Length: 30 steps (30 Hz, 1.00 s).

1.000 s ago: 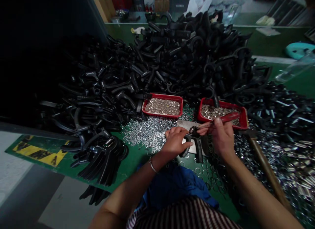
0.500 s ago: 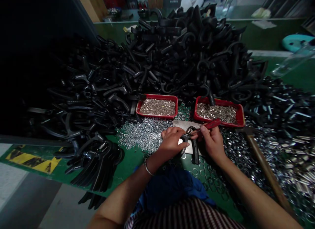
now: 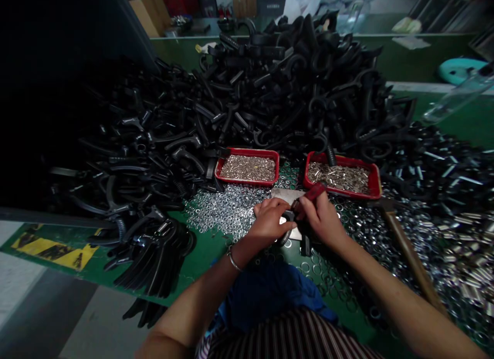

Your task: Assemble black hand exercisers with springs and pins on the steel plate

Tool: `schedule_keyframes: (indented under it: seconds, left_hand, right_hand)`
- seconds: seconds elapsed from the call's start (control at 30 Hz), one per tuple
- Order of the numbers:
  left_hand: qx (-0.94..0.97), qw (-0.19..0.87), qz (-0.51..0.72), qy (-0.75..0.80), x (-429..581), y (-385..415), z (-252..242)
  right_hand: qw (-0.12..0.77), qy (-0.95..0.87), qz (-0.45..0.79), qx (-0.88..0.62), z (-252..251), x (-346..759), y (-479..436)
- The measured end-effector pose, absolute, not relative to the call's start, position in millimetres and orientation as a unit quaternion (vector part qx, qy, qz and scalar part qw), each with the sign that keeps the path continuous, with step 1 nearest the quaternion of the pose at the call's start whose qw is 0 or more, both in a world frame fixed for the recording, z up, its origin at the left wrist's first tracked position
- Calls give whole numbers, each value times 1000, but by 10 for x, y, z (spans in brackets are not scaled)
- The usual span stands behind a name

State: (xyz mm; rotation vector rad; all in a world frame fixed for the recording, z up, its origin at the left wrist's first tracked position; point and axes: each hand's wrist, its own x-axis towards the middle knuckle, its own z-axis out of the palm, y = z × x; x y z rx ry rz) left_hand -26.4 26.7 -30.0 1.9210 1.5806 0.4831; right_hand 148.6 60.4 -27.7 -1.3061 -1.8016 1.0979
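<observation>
My left hand is closed on a black curved handle part, held over a flat metal plate. My right hand grips a red-handled tool, its tip hidden at the black part's upper end. The part's other leg points down toward me beneath my right hand. Just beyond my hands stand two red trays, the left one with tiny metal pieces and the right one with small pins.
Black handles are heaped across the back and left. Small rings lie left of my hands. A hammer rests at the right among metal parts. Stacked handles overhang the front left edge.
My right hand has moved left, closer to my left hand, and the red-handled tool has come with it. It now covers more of the black part. The left hand has hardly moved.
</observation>
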Motion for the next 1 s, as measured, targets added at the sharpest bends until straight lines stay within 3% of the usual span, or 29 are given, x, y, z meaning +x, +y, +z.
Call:
schedule_keyframes:
  seconds: [0.07,0.13,0.27,0.4,1.0]
  left_hand:
    - [724,292,180,598,-253,264,-282]
    - [723,285,177,604,-247,261,-271]
    - [723,292,180,600,-260,267,-267]
    - [721,305,172,598,-275,293,-263]
    - [726,303,184,589,-269,316,-318]
  right_hand:
    - [293,-622,584,-432,-191,1459,641]
    - [320,-549,670,-384,-120,1506,683]
    - [478,-495,592,-421,-153,1750,763]
    - [442,-520,573,-454,-325,1824,699]
    - [438,-577,478,-497,-429,1615,592]
